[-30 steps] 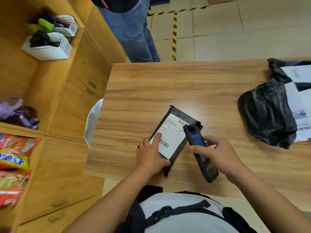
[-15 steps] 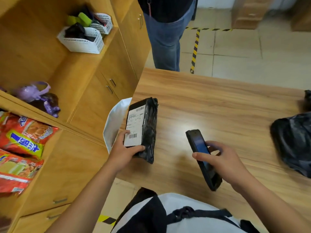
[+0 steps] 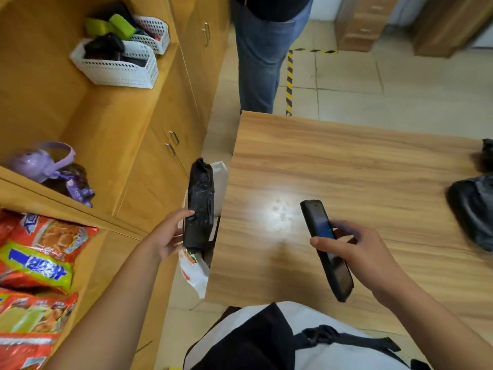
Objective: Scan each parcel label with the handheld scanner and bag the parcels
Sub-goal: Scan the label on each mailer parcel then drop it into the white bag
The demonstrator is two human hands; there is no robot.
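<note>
The fingers [image 3: 181, 214] of the left hand [image 3: 168, 236] are curling round the near end of a long, flat parcel wrapped in crinkly black plastic [image 3: 200, 198], and they are gripping it tight. The parcel is standing on its edge, just off the left side of the brown wooden table [image 3: 346, 161], right over a white plastic bag [image 3: 220, 177] that is hanging beside the table. I cannot tell if the parcel is touching the bag. The thumb [image 3: 324, 242] of the right hand [image 3: 365, 252] is lying across the screen of a black handheld scanner [image 3: 320, 236], and the other fingers are wrapping round its back, holding it tilted above the near part of the table. More black plastic parcels [image 3: 472, 209] are lying at the right edge of the table. A person in blue jeans [image 3: 261, 62] is standing at the far side. On the left, white baskets [image 3: 114, 68] and red snack packs [image 3: 40, 249] are sitting on wooden shelves.
</note>
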